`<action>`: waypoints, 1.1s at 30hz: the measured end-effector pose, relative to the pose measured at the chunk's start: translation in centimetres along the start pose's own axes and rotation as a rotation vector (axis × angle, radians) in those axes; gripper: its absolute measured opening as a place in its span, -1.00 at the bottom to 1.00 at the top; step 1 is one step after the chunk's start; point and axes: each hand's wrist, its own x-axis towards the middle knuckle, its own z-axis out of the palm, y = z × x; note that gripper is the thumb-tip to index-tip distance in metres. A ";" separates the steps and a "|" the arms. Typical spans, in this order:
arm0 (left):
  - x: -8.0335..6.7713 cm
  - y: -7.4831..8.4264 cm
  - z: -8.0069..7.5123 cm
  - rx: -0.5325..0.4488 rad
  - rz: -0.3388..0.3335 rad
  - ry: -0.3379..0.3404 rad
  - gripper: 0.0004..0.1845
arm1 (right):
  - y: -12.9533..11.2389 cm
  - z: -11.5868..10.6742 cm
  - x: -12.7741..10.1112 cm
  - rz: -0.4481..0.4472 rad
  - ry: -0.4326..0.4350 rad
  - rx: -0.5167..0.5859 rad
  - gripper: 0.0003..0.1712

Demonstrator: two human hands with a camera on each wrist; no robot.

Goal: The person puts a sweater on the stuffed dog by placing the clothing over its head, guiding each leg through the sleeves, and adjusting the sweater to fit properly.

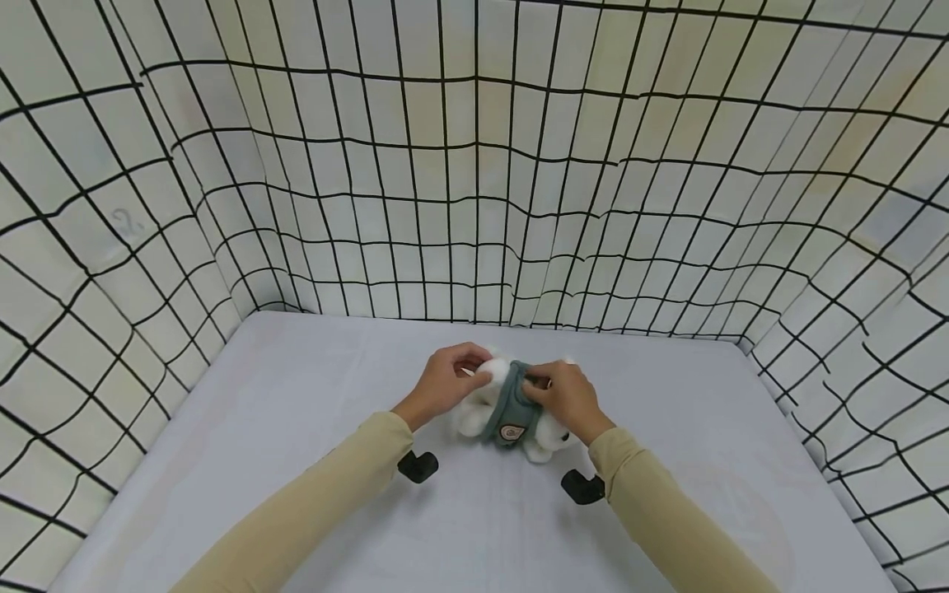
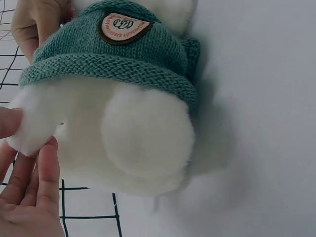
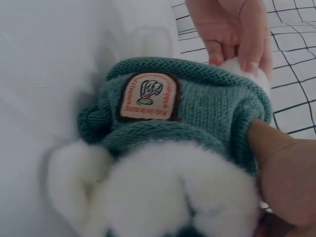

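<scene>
A white plush toy in teal knitted sweater lies on the pale tabletop between both grips: left grip pinches its far leg, right grip grasps the sweater's far side.

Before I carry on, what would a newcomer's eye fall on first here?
Probably the white plush toy in its teal sweater, low in the middle of the head view against the pale tabletop. Next come the left fingers pinching a white limb and the right fingers holding the sweater. The brown-edged patch on the sweater's near side and the black grid behind the tabletop also stand out.
</scene>
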 end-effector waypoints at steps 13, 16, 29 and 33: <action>0.6 0.9 0.8 0.148 0.052 -0.069 -0.77 | 1.2 1.0 -0.5 -0.053 0.053 0.103 -0.54; 0.6 1.1 1.2 0.184 0.059 -0.098 -0.76 | 1.4 1.4 -0.7 -0.059 0.081 0.114 -0.54; 0.5 2.7 1.9 0.175 -0.008 -0.157 -0.65 | 1.4 2.6 -0.8 -0.149 0.193 0.030 -0.78; 0.7 2.9 2.2 0.206 0.017 -0.147 -0.71 | 1.0 2.4 -0.6 -0.138 0.180 -0.007 -0.79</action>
